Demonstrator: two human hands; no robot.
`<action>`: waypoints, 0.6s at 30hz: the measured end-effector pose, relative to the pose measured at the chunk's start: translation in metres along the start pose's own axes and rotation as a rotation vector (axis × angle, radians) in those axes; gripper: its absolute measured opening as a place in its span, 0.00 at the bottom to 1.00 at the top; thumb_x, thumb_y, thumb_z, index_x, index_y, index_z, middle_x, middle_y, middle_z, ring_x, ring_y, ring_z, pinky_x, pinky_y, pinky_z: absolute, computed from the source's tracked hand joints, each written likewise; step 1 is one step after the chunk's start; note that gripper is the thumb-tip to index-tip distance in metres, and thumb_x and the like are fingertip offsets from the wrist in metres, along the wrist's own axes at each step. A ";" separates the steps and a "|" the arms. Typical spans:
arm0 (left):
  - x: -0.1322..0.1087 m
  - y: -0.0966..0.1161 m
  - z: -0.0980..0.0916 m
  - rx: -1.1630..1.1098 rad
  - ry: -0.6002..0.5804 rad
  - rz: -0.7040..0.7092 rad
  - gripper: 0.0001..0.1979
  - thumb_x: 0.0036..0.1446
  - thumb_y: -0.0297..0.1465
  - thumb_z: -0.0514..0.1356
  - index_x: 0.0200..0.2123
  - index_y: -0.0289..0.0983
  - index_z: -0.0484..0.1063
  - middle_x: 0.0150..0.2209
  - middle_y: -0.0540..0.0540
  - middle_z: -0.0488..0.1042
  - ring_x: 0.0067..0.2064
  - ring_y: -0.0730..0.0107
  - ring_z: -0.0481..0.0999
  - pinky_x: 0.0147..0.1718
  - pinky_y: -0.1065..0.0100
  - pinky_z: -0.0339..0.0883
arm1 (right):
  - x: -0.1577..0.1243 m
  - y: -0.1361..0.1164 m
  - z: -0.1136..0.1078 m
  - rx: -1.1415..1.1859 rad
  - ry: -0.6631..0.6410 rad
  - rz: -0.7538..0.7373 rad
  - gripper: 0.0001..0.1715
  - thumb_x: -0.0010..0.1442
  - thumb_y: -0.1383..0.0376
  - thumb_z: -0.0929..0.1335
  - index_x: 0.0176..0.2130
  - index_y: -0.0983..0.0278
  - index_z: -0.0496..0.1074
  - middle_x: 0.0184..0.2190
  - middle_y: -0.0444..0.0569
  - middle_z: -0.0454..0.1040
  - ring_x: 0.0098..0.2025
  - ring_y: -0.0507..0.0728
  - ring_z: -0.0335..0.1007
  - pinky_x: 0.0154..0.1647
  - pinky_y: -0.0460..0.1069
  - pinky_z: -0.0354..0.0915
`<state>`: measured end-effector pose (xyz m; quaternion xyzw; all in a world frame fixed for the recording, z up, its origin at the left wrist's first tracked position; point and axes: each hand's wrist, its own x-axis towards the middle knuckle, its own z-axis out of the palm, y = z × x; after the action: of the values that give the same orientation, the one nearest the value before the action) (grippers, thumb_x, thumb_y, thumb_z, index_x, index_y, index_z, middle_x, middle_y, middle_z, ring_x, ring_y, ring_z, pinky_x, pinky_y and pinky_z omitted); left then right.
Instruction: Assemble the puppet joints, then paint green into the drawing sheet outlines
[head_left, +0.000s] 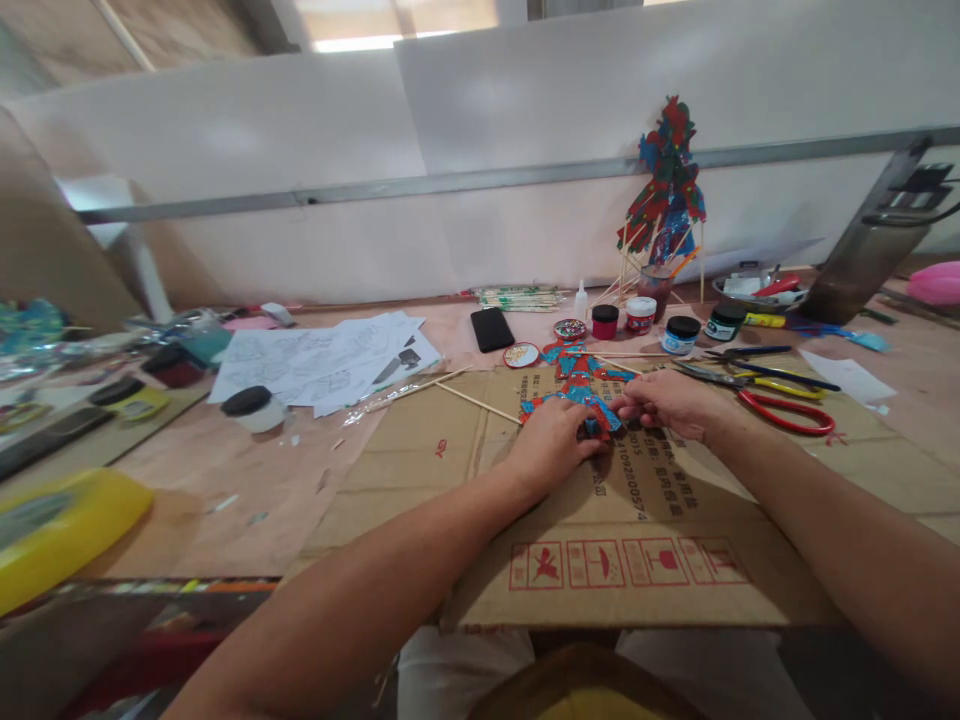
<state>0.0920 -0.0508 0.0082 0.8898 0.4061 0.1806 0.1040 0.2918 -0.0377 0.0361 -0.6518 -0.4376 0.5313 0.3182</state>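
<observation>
Partly beneath left hand (556, 440), beside right hand (670, 405), on cardboard sheet (409, 480): red-and-blue cut-out figure (581, 383). Probably light, thin, easily creased; best pinched at broad torso. With fingers (643, 392) curled; cannot tell whether clamped.

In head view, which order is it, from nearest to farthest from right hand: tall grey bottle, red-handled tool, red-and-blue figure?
1. Red-and-blue figure: just left of the right hand.
2. Red-handled tool: right side.
3. Tall grey bottle: farther right, toward the back.
</observation>
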 end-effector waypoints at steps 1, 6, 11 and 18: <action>0.000 0.001 -0.001 0.039 -0.006 0.014 0.12 0.57 0.36 0.66 0.43 0.39 0.77 0.40 0.44 0.78 0.43 0.58 0.76 0.44 0.62 0.68 | -0.001 0.000 0.000 0.005 -0.007 0.005 0.11 0.58 0.73 0.66 0.26 0.67 0.74 0.33 0.53 0.80 0.25 0.47 0.69 0.19 0.41 0.60; -0.002 0.004 -0.003 0.194 -0.019 0.122 0.12 0.67 0.35 0.54 0.40 0.36 0.75 0.39 0.41 0.78 0.42 0.58 0.77 0.44 0.60 0.68 | -0.003 -0.002 0.002 -0.029 -0.016 -0.010 0.08 0.56 0.72 0.67 0.26 0.66 0.74 0.30 0.52 0.79 0.26 0.49 0.69 0.20 0.41 0.58; 0.002 0.000 -0.004 0.013 0.127 0.025 0.10 0.67 0.33 0.53 0.41 0.37 0.74 0.41 0.43 0.78 0.42 0.64 0.78 0.43 0.65 0.70 | -0.008 -0.003 0.006 -0.175 0.016 -0.256 0.08 0.54 0.64 0.69 0.25 0.64 0.70 0.22 0.44 0.72 0.23 0.49 0.63 0.23 0.45 0.57; 0.008 -0.003 -0.007 -0.351 0.235 -0.105 0.06 0.61 0.27 0.59 0.40 0.39 0.76 0.38 0.47 0.80 0.41 0.65 0.79 0.46 0.64 0.71 | -0.015 -0.004 0.013 -0.349 -0.023 -0.647 0.10 0.54 0.58 0.66 0.28 0.62 0.69 0.25 0.43 0.68 0.29 0.52 0.61 0.30 0.46 0.58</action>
<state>0.0926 -0.0426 0.0153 0.8083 0.4236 0.3455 0.2186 0.2779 -0.0506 0.0429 -0.5183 -0.7086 0.3278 0.3489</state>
